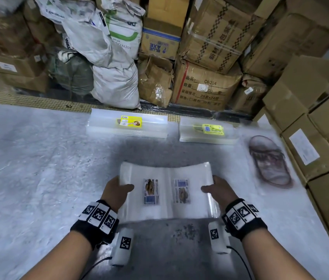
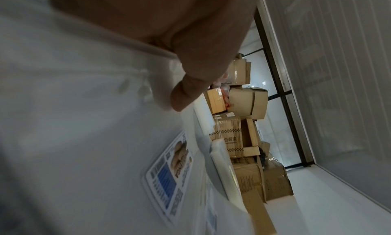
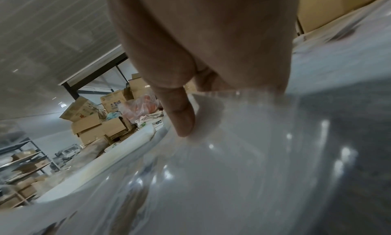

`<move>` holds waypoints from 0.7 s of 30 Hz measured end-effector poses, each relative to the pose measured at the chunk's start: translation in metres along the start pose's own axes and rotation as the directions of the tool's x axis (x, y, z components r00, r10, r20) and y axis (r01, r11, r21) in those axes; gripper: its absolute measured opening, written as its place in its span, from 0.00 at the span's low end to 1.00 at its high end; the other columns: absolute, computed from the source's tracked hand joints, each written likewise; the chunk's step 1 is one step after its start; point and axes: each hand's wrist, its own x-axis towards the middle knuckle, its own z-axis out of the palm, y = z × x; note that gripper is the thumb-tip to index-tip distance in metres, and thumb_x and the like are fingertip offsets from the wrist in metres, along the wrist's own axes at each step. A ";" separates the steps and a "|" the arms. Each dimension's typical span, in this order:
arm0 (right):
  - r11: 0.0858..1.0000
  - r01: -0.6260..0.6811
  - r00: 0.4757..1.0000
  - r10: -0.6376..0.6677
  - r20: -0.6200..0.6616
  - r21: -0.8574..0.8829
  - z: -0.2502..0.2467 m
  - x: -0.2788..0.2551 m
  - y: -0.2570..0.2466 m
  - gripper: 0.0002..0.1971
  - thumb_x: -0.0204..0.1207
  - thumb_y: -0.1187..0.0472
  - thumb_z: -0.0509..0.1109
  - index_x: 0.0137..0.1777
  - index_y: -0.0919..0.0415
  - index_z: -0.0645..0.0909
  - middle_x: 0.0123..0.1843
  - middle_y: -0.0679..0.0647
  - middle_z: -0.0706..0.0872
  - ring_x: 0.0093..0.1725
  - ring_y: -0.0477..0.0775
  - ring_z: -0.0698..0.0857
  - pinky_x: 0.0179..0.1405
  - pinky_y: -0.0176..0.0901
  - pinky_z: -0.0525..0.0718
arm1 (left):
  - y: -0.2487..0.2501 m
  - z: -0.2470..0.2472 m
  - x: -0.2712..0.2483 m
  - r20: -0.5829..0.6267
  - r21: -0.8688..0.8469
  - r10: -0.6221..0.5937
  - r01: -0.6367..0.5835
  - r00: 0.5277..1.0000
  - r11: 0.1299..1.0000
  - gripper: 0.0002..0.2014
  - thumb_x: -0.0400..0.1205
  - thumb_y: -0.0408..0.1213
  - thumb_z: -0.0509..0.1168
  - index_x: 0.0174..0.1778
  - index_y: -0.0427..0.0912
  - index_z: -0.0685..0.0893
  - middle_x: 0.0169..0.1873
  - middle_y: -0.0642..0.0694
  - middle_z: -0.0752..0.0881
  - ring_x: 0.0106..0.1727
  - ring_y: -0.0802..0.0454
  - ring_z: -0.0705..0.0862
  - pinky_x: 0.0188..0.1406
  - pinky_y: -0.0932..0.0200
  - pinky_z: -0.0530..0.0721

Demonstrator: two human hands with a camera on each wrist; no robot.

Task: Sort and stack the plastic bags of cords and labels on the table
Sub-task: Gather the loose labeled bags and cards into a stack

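Observation:
A thick bundle of clear plastic bags (image 1: 166, 190) with two printed labels hangs above the table, sagging in the middle. My left hand (image 1: 117, 190) grips its left edge, thumb on top. My right hand (image 1: 216, 189) grips its right edge the same way. In the left wrist view my thumb (image 2: 186, 91) lies on the plastic (image 2: 84, 121) near a blue and white label (image 2: 169, 175). The right wrist view shows my thumb (image 3: 180, 114) pressing on the glossy bags (image 3: 232, 171). Two stacks of bags lie at the table's far edge, one (image 1: 127, 124) at the centre and one (image 1: 208, 131) to its right, each with a yellow label.
A loop of dark cords in a clear bag (image 1: 268, 160) lies at the right of the grey table (image 1: 38, 168). Cardboard boxes (image 1: 311, 128) line the right side. Sacks (image 1: 115, 57) and more boxes (image 1: 204, 85) stand behind the table.

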 end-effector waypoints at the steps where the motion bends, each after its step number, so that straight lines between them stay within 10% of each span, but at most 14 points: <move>1: 1.000 0.022 1.000 -0.022 -0.009 -0.004 0.001 -0.002 -0.002 0.13 0.76 0.78 0.68 0.54 0.62 0.82 0.51 0.58 0.89 0.46 0.55 0.87 0.37 0.43 0.83 | 0.004 -0.001 -0.001 -0.009 0.011 0.029 -0.029 1.000 1.000 0.10 0.79 0.22 0.65 0.54 0.36 0.84 0.44 0.39 0.88 0.45 0.43 0.86 0.41 0.56 0.82; 10: 0.879 0.409 0.896 -0.334 -0.294 0.247 0.040 0.006 -0.052 0.15 0.77 0.70 0.70 0.59 0.51 0.80 0.60 0.57 0.88 0.61 0.60 0.86 0.59 0.54 0.85 | 0.059 -0.014 0.015 -0.270 0.009 0.466 -0.481 0.843 0.876 0.09 0.81 0.26 0.67 0.56 0.37 0.84 0.47 0.42 0.88 0.47 0.56 0.83 0.49 0.60 0.79; 19: 0.853 0.371 0.885 -0.204 -0.419 0.368 0.089 0.030 -0.023 0.43 0.66 0.46 0.78 0.81 0.57 0.68 0.77 0.58 0.78 0.76 0.58 0.78 0.77 0.64 0.74 | 0.028 0.000 0.045 -0.372 -0.226 0.229 -0.327 0.899 0.917 0.24 0.81 0.30 0.70 0.73 0.36 0.76 0.66 0.40 0.82 0.67 0.47 0.81 0.67 0.53 0.77; 21: 0.856 0.398 0.872 -0.240 -0.427 0.331 0.088 0.038 -0.015 0.41 0.66 0.43 0.78 0.78 0.58 0.71 0.73 0.59 0.82 0.72 0.60 0.81 0.74 0.66 0.77 | 0.026 -0.001 0.045 -0.372 -0.257 0.245 -0.352 0.896 0.900 0.24 0.80 0.28 0.71 0.71 0.47 0.77 0.62 0.47 0.83 0.61 0.60 0.82 0.64 0.58 0.80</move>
